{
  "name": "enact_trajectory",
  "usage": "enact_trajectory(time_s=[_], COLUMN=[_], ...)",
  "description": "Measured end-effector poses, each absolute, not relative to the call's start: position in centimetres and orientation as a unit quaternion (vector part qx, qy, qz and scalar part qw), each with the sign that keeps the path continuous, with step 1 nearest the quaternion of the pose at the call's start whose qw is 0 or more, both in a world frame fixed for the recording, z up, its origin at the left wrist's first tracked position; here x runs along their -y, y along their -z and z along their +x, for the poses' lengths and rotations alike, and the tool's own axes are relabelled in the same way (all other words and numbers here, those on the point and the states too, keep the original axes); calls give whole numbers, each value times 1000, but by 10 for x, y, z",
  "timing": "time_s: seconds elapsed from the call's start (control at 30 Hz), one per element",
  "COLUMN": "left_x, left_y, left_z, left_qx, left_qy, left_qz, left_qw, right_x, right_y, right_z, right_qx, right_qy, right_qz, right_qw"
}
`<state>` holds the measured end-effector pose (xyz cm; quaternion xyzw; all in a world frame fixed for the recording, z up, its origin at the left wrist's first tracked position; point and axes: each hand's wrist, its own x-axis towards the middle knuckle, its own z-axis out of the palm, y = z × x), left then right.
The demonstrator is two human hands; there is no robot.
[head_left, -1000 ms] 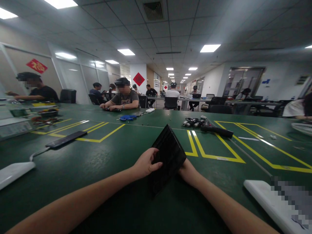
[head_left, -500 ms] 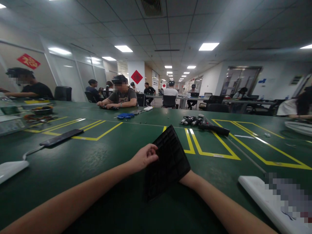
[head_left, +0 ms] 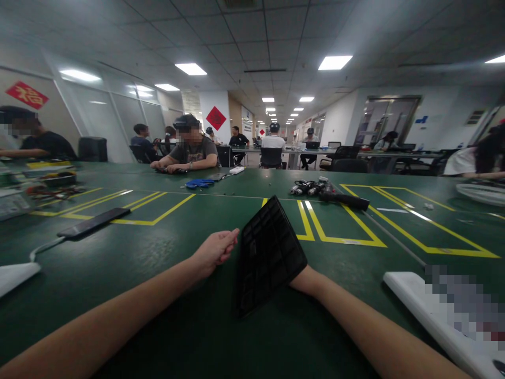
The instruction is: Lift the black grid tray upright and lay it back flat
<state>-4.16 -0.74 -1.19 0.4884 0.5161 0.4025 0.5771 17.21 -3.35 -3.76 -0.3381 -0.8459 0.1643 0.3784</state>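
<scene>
A black tray [head_left: 272, 247] divided into small compartments is tilted up above the green table, its compartment side facing me. My right hand [head_left: 305, 280] supports it from behind at the lower right; the tray hides those fingers. To the left of the tray, apart from its edge, is my left hand [head_left: 216, 250]. Its thumb and fingers are pressed together in a pinch, and whether something small sits between them cannot be made out. The compartments are dark, so their contents are hard to see.
Yellow tape outlines [head_left: 347, 243] mark the green table [head_left: 165, 316]. A black phone [head_left: 94, 222] with a white cable lies left. Farther off are a blue glove [head_left: 200, 183] and a bundle of black cables [head_left: 310, 188]. A white device [head_left: 430, 321] lies right. Co-workers sit around.
My left hand has moved left, away from the compartments, and its fingers have closed into a pinch. The tray stays in my right hand, with its tilt slightly changed. The view has shifted slightly.
</scene>
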Motion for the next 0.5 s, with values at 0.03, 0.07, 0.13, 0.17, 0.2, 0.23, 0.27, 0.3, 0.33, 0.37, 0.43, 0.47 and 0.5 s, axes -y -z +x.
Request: enact_trajectory(time_s=[0.03, 0.07, 0.13, 0.17, 0.2, 0.23, 0.27, 0.3, 0.33, 0.37, 0.43, 0.47, 0.5], left_x=[14, 19, 26, 27, 27, 27, 26, 25, 24, 23, 21, 20, 20], left_y=[11, 9, 6, 5, 4, 4, 4, 5, 6, 7, 9, 9, 9], left_z=[-35, -30, -27, -27, -29, -30, -32, -33, -33, -32, -30, -29, -27], left_qx=[-504, -490, -463, -451, -442, -436, -433, -432, -434, -437, -439, -435, -430], left_qy=[-376, -356, -339, -336, -337, -341, -343, -345, -344, -341, -331, -326, -323], left_qz=[515, 533, 544, 546, 547, 549, 552, 556, 559, 560, 558, 555, 549], left_qw=[583, 591, 612, 621, 626, 626, 624, 621, 617, 616, 622, 630, 640], right_x=[33, 34, 34, 35, 35, 35, 35, 35, 35, 35, 34, 34, 33], right_y=[39, 39, 41, 42, 42, 43, 43, 43, 43, 43, 44, 44, 44], right_z=[172, 171, 171, 171, 171, 171, 171, 170, 170, 170, 170, 170, 170], right_qx=[841, 835, 823, 818, 812, 808, 804, 801, 799, 796, 790, 787, 784], right_qy=[-170, -175, -187, -193, -199, -205, -211, -217, -222, -227, -236, -240, -244], right_qz=[-341, -345, -354, -357, -360, -362, -362, -361, -360, -360, -363, -366, -369], right_qw=[384, 391, 403, 408, 413, 418, 421, 425, 428, 430, 433, 434, 434])
